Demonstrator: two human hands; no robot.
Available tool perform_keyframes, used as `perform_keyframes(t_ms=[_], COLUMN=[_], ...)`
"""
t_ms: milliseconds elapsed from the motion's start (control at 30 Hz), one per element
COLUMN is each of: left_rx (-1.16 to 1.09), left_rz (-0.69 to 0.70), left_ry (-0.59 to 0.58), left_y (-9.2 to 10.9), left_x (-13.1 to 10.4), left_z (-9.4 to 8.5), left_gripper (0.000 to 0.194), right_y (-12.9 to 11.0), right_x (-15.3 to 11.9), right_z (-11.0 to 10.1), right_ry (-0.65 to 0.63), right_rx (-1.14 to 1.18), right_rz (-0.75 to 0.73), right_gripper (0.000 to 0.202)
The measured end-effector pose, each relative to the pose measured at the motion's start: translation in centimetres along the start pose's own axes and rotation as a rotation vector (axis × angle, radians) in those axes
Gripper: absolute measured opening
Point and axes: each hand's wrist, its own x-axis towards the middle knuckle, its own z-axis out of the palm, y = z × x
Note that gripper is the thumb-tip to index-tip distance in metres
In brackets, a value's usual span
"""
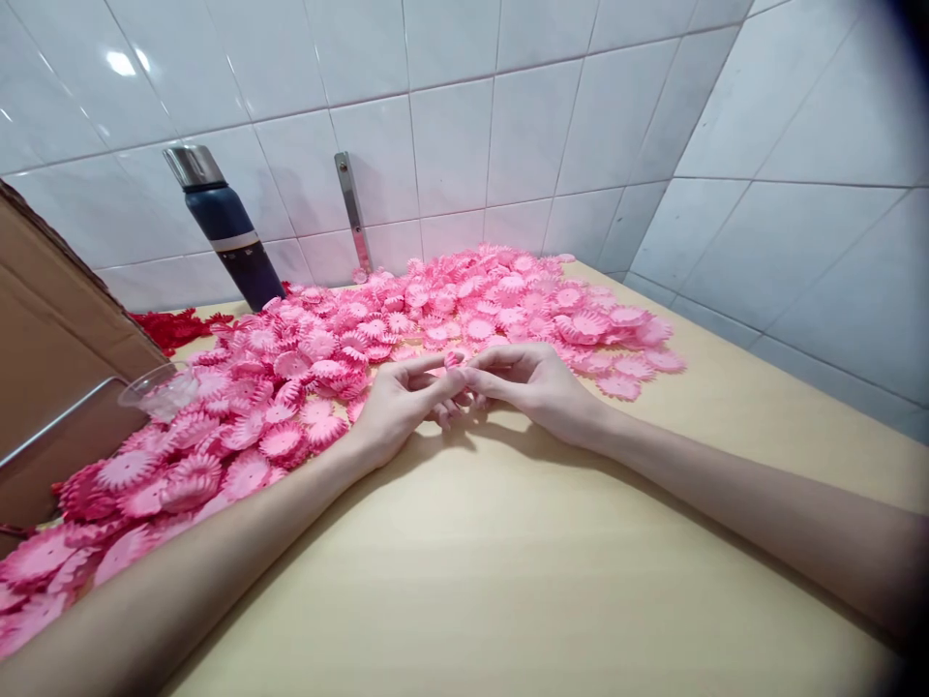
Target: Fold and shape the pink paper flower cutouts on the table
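Note:
My left hand (406, 395) and my right hand (541, 385) meet fingertip to fingertip just above the table (464, 561). A small pink piece (454, 359) shows between the fingertips; most of it is hidden. Both hands have thumb and forefinger pinched at it, with the other fingers curled below. Behind and to the left of the hands spreads a large heap of pink scalloped flower pieces (319, 344), some lying close to my left wrist.
A dark blue bottle (233, 232) with a steel cap stands at the back left. A clear plastic cup (160, 389), red pieces (170, 329) and a cardboard box (65, 358) are at the left. A metal strip (351, 208) rests against the tiled wall (457, 136).

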Motion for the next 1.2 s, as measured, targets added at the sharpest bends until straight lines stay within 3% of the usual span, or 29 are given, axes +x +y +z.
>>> perform_keyframes(t_ms=[233,400,567,733,1200], left_rx=[0.17,0.217,0.148,-0.004,-0.003], left_rz=[0.045,0.023,0.028,0.008,-0.018], left_ry=[-0.026,0.002,0.049,-0.033,-0.117], left_y=[0.7,0.9,0.3,-0.5,-0.2], left_x=[-0.5,-0.7,-0.4,0.2,0.1], left_z=[0.3,0.5,0.1,-0.4,-0.3], left_gripper=[0.029,0.032,0.035,0.037,0.039], right_y=[0.2,0.4,0.3,-0.1,0.1], right_x=[0.0,0.1,0.0,-0.1,0.2], right_z=[-0.2,-0.2,-0.3,0.0,-0.5], right_ry=[0.086,0.089,0.073,-0.03,-0.063], right_rx=[0.137,0.074,0.066,0.019,-0.01], right_rz=[0.051,0.037,0.041,0.033,0.003], right_gripper=[0.03,0.033,0.029,0.024,0.024])
